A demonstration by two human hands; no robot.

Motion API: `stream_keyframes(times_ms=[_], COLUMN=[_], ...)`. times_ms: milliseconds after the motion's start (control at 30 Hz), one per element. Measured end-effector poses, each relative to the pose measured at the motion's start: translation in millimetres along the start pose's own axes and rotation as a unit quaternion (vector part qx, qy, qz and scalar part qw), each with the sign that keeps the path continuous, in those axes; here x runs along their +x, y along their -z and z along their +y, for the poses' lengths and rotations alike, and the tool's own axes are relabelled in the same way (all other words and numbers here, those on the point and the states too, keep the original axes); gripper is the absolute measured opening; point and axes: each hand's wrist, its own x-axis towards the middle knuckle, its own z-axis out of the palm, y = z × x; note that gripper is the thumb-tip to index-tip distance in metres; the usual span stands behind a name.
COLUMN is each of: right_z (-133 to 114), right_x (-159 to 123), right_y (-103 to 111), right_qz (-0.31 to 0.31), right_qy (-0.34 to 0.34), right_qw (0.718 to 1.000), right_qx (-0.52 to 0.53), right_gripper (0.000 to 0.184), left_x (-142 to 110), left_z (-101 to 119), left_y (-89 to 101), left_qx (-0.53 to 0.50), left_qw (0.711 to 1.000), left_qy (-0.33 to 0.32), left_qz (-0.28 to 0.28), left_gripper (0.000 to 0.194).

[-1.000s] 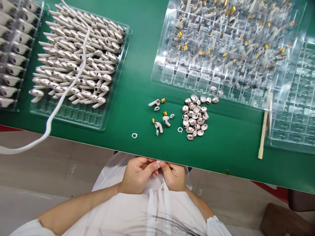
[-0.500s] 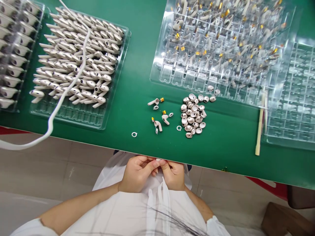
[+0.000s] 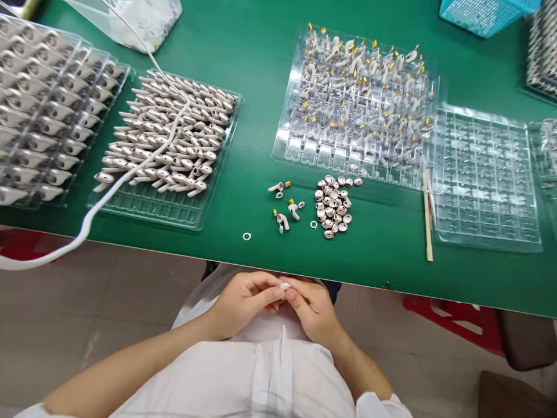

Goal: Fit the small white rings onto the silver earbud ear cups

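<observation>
At the table's front edge, my left hand and my right hand meet with thumbs and fingertips closed on one small white earbud piece. The fingers cover most of it, so its exact shape is hidden. On the green table just beyond lies a pile of beige earbud caps. Beside the pile are a few earbud stems with gold-coloured tabs and small white rings attached. Two loose white rings lie flat, one ring near the edge and another ring by the pile.
A clear tray of earbud shells stands left, crossed by a white cable. More stacked trays sit farther left. Behind the caps is a tray of tabbed stems. A wooden stick, clear tray and blue basket are at right.
The view has shifted, showing more of the table's far side. My hands tilt slightly, and more of the white earbud piece shows between the fingertips. The parts on the table look unmoved.
</observation>
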Motion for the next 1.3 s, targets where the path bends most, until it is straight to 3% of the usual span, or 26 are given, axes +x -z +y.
stream_keyframes(times_ms=[67, 133, 300, 500, 667, 867, 1133, 1200, 1300], right_z=[-6.2, -14.7, -40.0, -65.2, -77.8, -82.0, -76.8, -75.8, -75.8], right_x=[-7.6, -12.1, -6.0, 7.1, 14.3, 22.5, 26.8, 26.4, 25.1], right_y=[8.2, 14.0, 15.9, 16.4, 16.6, 13.9, 13.1, 14.2, 17.7], right_qz=[-0.021, -0.014, 0.085, 0.167, 0.22, 0.279, 0.311, 0.306, 0.272], right_qy=[0.051, 0.087, 0.169, 0.239, 0.265, 0.269, 0.244, 0.24, 0.237], right_qw=[0.998, 0.995, 0.977, 0.942, 0.917, 0.893, 0.898, 0.903, 0.915], right_qx=[-0.038, -0.054, -0.096, -0.165, -0.2, -0.228, -0.192, -0.182, -0.179], right_gripper=[0.034, 0.039, 0.04, 0.046, 0.043, 0.038, 0.034, 0.035, 0.04], left_x=[-5.2, -8.1, -4.2, 1.9, 8.5, 15.7, 21.9, 22.3, 22.0], left_z=[5.9, 14.1, 43.8, 69.7, 74.4, 77.4, 78.3, 79.2, 81.0], left_y=[4.9, 9.5, 12.5, 0.3, -5.6, -8.3, -6.6, -6.7, -5.8], left_qx=[0.053, 0.131, 0.249, 0.276, 0.31, 0.333, 0.315, 0.304, 0.285], left_qw=[0.996, 0.981, 0.92, 0.873, 0.824, 0.776, 0.766, 0.779, 0.821], left_qy=[-0.036, -0.114, -0.297, -0.401, -0.474, -0.536, -0.56, -0.548, -0.494], left_qz=[-0.054, -0.083, -0.064, -0.034, 0.007, 0.015, -0.001, -0.003, -0.018], left_gripper=[0.015, 0.013, 0.016, 0.011, 0.013, 0.016, 0.03, 0.029, 0.022])
